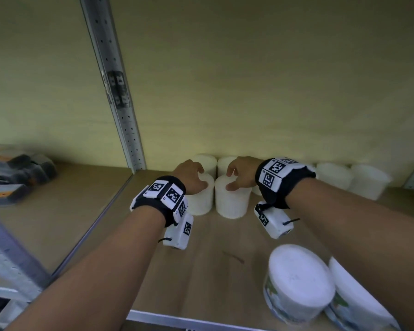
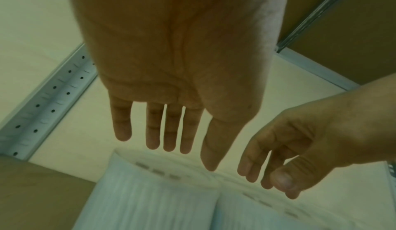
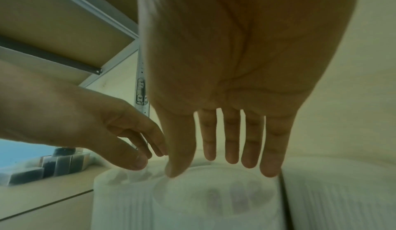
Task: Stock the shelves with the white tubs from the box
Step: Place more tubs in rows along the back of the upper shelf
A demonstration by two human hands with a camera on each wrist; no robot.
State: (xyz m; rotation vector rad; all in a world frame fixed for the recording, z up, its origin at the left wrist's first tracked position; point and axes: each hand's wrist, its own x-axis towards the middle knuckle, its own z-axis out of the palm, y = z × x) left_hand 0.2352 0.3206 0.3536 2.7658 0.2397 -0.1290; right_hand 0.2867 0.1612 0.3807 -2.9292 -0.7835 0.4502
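Note:
Two white ribbed tubs stand side by side on the wooden shelf [image 1: 208, 254]. My left hand [image 1: 191, 177] hovers over the left tub [image 1: 201, 199] and my right hand [image 1: 240, 175] over the right tub [image 1: 231, 203]. In the left wrist view the left hand's fingers [image 2: 169, 132] hang straight above a tub [image 2: 150, 199] and hold nothing. In the right wrist view the right hand's fingers [image 3: 231, 140] are straight too, their tips just over the tub's lid [image 3: 214, 199]. More white tubs [image 1: 334, 175] line the back wall.
Two bigger white tubs with green labels [image 1: 299, 285] lie tilted at the front right of the shelf. A perforated metal upright [image 1: 120, 103] divides the bays. Dark and orange packs [image 1: 14, 174] lie in the left bay. Another shelf board is overhead.

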